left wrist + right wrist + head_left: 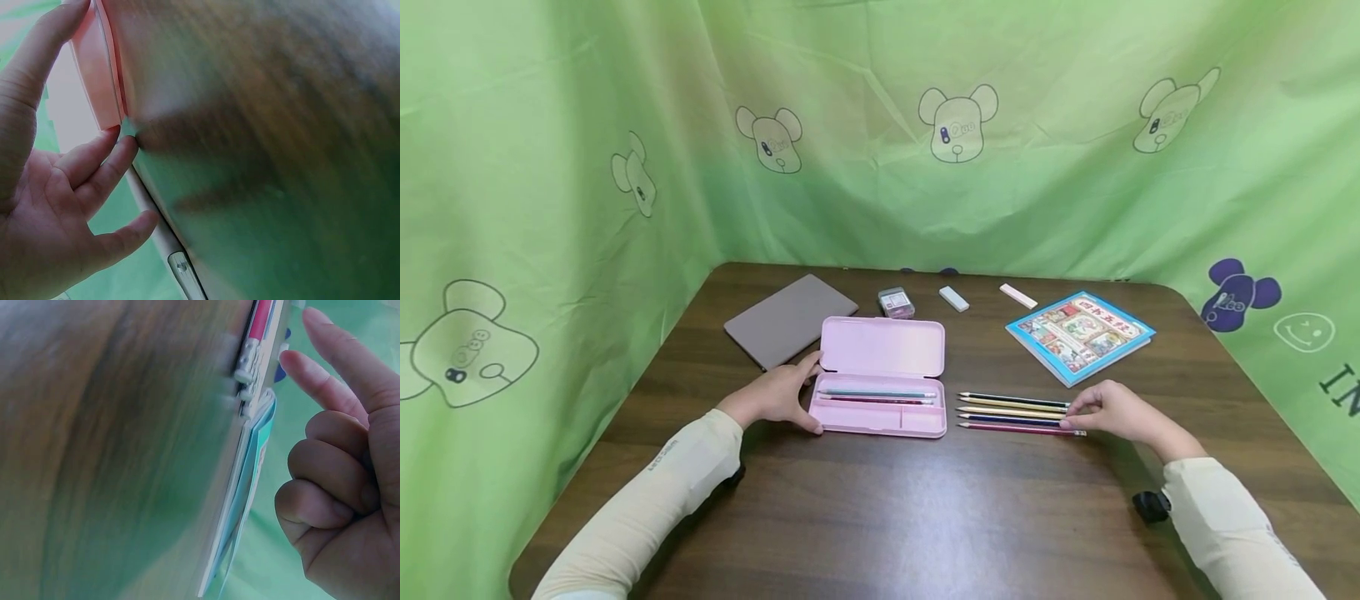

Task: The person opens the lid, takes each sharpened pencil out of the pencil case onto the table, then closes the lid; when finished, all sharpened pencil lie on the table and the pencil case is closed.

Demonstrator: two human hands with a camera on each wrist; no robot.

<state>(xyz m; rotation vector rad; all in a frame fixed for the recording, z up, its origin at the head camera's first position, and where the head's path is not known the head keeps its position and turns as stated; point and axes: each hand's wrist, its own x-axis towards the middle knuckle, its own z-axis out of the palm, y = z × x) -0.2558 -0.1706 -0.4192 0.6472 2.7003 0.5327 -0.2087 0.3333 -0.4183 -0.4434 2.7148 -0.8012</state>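
Observation:
An open pink pencil case (882, 346) lies on the table with its lid folded back. Inside, a teal pencil (872, 393) and a dark red pencil (868, 400) lie in the rear compartment. My left hand (781, 394) holds the case by its left end, thumb at the front corner and fingers near the hinge. To the right of the case, several pencils (1011, 408) form a row, tips pointing left. Over their right ends is my right hand (1108, 408); thumb and index finger extend apart with nothing between them, the other fingers (315, 506) curled.
A flat grey notebook-like item (793, 317) lies behind my left hand. Along the back are a small clear box (896, 303), a pale blue-white block (954, 298) and a pink bar (1018, 296). A blue-bordered book (1081, 335) lies behind my right hand.

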